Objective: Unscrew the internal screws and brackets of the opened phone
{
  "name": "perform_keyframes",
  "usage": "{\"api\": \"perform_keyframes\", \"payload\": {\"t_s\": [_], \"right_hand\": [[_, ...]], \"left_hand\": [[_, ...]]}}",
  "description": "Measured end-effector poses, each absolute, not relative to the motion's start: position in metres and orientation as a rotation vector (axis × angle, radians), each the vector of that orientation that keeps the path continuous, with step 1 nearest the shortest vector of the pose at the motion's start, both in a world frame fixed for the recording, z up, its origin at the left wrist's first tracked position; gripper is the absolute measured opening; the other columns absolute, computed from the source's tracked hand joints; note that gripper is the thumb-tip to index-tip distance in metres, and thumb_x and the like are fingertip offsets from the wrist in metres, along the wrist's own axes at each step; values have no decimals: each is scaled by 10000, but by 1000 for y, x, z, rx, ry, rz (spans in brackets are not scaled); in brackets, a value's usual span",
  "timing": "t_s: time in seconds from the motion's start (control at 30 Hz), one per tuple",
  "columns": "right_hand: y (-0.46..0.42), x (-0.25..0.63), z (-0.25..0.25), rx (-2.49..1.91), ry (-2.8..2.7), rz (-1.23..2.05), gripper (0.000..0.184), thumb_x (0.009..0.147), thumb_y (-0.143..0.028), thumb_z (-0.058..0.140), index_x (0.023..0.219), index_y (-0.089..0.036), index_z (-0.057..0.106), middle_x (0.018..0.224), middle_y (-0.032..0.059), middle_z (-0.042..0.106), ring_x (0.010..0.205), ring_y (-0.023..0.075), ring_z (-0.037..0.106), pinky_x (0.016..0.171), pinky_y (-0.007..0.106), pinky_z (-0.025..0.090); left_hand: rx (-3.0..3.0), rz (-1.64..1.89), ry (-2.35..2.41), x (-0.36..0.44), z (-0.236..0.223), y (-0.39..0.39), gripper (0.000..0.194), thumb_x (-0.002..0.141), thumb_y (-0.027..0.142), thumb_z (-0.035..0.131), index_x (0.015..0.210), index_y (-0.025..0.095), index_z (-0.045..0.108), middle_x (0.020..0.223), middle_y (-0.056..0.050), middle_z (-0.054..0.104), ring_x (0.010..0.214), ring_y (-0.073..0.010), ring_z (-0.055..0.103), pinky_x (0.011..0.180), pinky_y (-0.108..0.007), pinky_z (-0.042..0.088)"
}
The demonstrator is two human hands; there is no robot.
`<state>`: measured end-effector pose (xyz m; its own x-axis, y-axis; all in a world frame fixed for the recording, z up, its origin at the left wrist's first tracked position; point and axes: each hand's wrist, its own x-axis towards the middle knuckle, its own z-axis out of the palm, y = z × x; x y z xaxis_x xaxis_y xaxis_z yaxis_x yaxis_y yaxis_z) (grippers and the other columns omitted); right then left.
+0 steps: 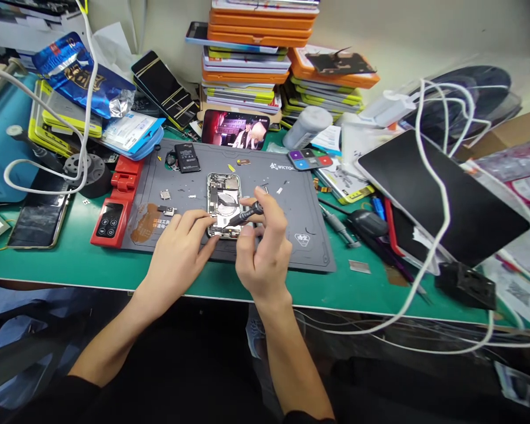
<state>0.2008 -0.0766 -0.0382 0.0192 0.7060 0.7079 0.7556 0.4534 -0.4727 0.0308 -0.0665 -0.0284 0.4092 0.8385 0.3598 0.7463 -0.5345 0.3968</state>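
Observation:
An opened phone with its inner parts exposed lies on the grey work mat. My left hand grips its lower left edge, thumb at the bottom corner and fingers along the side. In my right hand is a dark screwdriver, slanted down with its tip over the phone's lower part. Exactly where the tip touches is too small to tell. Farther up the mat lie a black phone battery and several tiny parts. A small metal-and-black part rests left of the phone.
A lit phone leans behind the mat, before tall stacks of boxes. A red device borders the mat's left side. To the right are a black panel, a grey tool and a looping white cable.

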Motion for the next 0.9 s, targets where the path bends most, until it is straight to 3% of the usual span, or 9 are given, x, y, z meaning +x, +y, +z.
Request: {"api": "perform_keyframes", "payload": {"t_s": [0.17, 0.4, 0.67, 0.77, 0.9], "right_hand": [[-76, 198, -39, -1323, -1610, -34, 611, 1024, -247, 574, 1566, -335, 306, 1355, 124, 690, 794, 164, 727, 599, 308, 621], [-83, 195, -33, -1164, -1456, 371, 559, 1041, -226, 519, 1535, -328, 278, 1329, 152, 667, 1004, 216, 778, 731, 363, 688], [-81, 198, -31, -1106, -1315, 208, 500, 1015, -212, 500, 1479, -348, 375, 1457, 143, 511, 908, 173, 740, 705, 385, 647], [-81, 199, -28, -1070, -1278, 157, 460, 1000, -202, 446, 1441, -332, 424, 1296, 108, 584, 733, 128, 685, 678, 389, 632], [-80, 199, -26, -1042, -1245, 173, 465, 980, -166, 413, 1419, -315, 452, 1038, 46, 632, 582, 97, 588, 543, 312, 567]], "left_hand": [[2499, 824, 1426, 33, -27, -65, 222, 1057, 289, 590, 1259, 198, 613, 1305, -69, 657, 1133, -237, 626, 987, -391, 532], [2459, 919, 1410, 36, -26, -66, 98, 1058, 260, 593, 1091, 210, 670, 1204, -38, 687, 1045, -185, 682, 880, -322, 543], [2416, 993, 1521, 37, -26, -67, 171, 1071, 293, 582, 1115, 246, 741, 1090, -14, 703, 937, -143, 664, 815, -285, 520], [2487, 940, 1541, 38, -28, -65, 184, 1063, 288, 592, 1135, 238, 754, 1018, -24, 682, 897, -163, 625, 781, -299, 502], [2544, 873, 1514, 39, -28, -63, 205, 1063, 276, 582, 1164, 223, 752, 988, -32, 672, 870, -178, 577, 778, -317, 488]]}}
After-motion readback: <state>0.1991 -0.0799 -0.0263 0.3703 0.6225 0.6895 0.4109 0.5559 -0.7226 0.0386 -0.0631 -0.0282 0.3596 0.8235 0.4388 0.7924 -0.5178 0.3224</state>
